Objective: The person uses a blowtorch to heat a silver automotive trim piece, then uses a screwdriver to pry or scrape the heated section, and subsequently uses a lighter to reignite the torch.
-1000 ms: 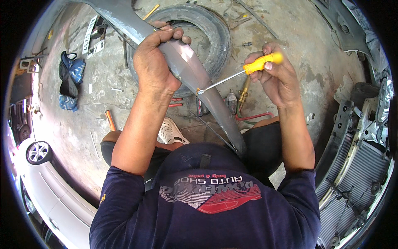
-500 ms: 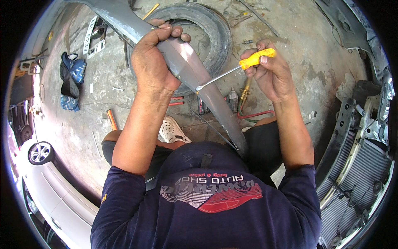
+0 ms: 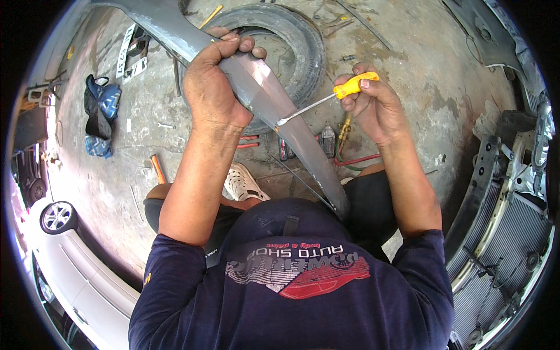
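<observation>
A long grey car body panel (image 3: 304, 142), scuffed and with a bare-looking patch, slants from the far left down to my lap. Around its edge, fingers curled over the top, is my left hand (image 3: 211, 79). My right hand (image 3: 376, 108) pinches the yellow handle of a screwdriver (image 3: 357, 85) to the right of the panel. The screwdriver's shaft points left and slightly down, and its flat tip meets the panel near its left edge, beside a small brownish spot. My left palm hides part of the panel's edge.
Behind the panel a tyre (image 3: 309, 49) lies on the concrete floor. A hammer (image 3: 157, 169), a wrench (image 3: 166, 125), a clear bottle (image 3: 328, 140) and hoses (image 3: 359, 160) lie around my legs. A white car (image 3: 81, 262) stands left; radiators (image 3: 496, 268) stand right.
My right hand has shifted slightly left and down with the screwdriver, whose tip stays at nearly the same place on the panel. My left hand and the panel have hardly moved.
</observation>
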A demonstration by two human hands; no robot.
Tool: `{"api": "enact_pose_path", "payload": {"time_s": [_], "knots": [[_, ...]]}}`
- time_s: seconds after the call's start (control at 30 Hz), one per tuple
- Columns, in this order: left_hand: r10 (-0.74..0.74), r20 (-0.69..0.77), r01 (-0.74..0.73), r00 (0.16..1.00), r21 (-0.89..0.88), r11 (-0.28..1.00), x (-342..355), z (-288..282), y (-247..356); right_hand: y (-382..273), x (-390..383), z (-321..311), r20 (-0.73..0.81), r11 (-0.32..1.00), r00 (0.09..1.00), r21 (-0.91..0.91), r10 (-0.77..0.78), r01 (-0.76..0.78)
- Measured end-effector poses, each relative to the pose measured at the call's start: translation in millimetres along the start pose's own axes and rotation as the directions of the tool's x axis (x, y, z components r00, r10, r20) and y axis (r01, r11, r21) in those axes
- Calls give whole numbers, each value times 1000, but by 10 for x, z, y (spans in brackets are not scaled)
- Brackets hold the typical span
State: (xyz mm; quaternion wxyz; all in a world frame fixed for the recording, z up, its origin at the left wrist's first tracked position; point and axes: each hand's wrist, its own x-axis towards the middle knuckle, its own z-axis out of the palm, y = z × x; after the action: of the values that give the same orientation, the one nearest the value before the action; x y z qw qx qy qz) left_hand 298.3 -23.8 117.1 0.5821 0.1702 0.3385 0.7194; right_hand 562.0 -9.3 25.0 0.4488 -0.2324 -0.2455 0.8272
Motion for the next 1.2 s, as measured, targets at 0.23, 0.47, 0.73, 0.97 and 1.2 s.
{"api": "enact_pose_path", "payload": {"time_s": [0.23,0.47,0.73,0.97,1.2], "knots": [[8,-11,-8,1000,30,1000,-28,46,12,72,15,1,0,1000,1000,-8,0,0],[-1,11,1,1000,3,1000,22,-41,4,82,27,3,12,1000,1000,-25,-19,19],[-8,-21,8,1000,25,1000,-7,32,15,71,14,6,4,998,999,-46,-51,51],[-4,-15,4,1000,30,1000,-9,43,20,85,10,43,27,996,996,-25,-85,86],[-7,-16,8,1000,37,999,-23,52,22,49,6,27,19,995,995,-12,-100,100]]}}
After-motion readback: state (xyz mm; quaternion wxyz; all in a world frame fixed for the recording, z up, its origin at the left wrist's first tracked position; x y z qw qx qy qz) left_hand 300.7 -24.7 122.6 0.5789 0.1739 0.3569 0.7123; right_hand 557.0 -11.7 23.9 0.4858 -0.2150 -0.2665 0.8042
